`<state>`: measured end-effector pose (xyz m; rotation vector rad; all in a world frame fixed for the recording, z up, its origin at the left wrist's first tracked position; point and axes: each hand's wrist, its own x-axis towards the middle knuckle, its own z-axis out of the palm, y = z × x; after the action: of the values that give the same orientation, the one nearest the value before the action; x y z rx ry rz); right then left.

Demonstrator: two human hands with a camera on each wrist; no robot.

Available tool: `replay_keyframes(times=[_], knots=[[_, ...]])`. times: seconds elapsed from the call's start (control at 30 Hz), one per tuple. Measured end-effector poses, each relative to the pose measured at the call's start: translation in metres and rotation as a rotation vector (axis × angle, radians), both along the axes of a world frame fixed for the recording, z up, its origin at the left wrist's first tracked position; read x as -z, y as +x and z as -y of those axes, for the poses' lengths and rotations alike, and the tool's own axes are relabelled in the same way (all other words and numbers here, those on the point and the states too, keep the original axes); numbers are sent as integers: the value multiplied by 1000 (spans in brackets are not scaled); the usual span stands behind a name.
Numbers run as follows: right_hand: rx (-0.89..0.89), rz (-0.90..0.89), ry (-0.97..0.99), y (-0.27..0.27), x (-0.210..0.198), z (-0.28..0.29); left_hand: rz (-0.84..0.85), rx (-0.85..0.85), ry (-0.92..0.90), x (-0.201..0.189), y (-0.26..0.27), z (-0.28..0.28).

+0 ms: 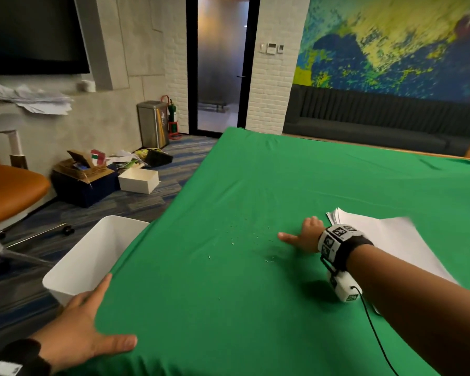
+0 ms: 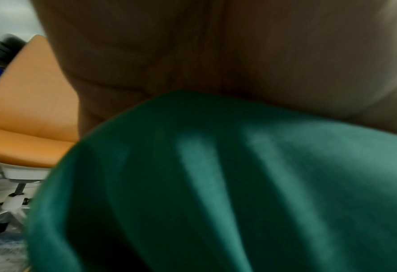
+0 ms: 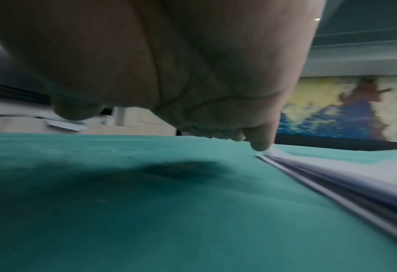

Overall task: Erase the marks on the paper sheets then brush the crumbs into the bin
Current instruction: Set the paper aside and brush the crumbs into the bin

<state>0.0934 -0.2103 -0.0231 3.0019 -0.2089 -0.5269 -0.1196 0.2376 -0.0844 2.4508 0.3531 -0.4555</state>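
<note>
The crumbs (image 1: 244, 237) lay scattered on the green table (image 1: 296, 180), just left of my right hand (image 1: 305, 238) (fingers spread flat, beside the paper sheets (image 1: 391, 240)). My left hand (image 1: 76, 329) lay flat, thumb out, holding nothing, at the table's corner by the white bin (image 1: 92, 256).

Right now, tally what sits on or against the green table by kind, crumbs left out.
Hands: 2, left hand at the cloth's edge, right hand on the green tablecloth
Stacks of white paper sheets: 1
White plastic bins: 1
Total: 4
</note>
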Motion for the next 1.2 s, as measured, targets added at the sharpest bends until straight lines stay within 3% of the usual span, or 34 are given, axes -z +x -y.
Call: replay_keyframes(times=[0.1,0.2,0.37,0.43,0.5,0.6,0.67,0.77,0.9,1.07,1.13,1.2], knots=[[87,-151,-158,-9,-13,17,47,-25,-23,7,0,-3],[76,-157,-140,-20,-6,7,87,-19,-40,12,1,-6],[-454,-196,216,-65,7,-70,130,-19,-60,17,2,-8],[-502,-205,404,-77,-1,-82,132,-8,-49,19,3,-10],[-359,-129,447,-69,-4,-66,135,-8,-49,22,3,-11],[-86,8,117,-43,-5,-15,156,-6,-43,26,3,-12],[33,-88,-140,-39,-6,17,147,2,-24,26,3,-13],[99,-201,-201,-45,-1,31,151,-1,-20,26,3,-13],[-108,-232,-42,-66,8,-22,188,-14,-18,32,2,-15],[-684,-179,228,-111,-6,-112,178,-12,-46,33,1,-15],[-679,-122,278,-95,-18,-112,181,-24,-38,33,1,-15],[-528,-47,253,-60,-29,-90,196,-27,-26,34,1,-15]])
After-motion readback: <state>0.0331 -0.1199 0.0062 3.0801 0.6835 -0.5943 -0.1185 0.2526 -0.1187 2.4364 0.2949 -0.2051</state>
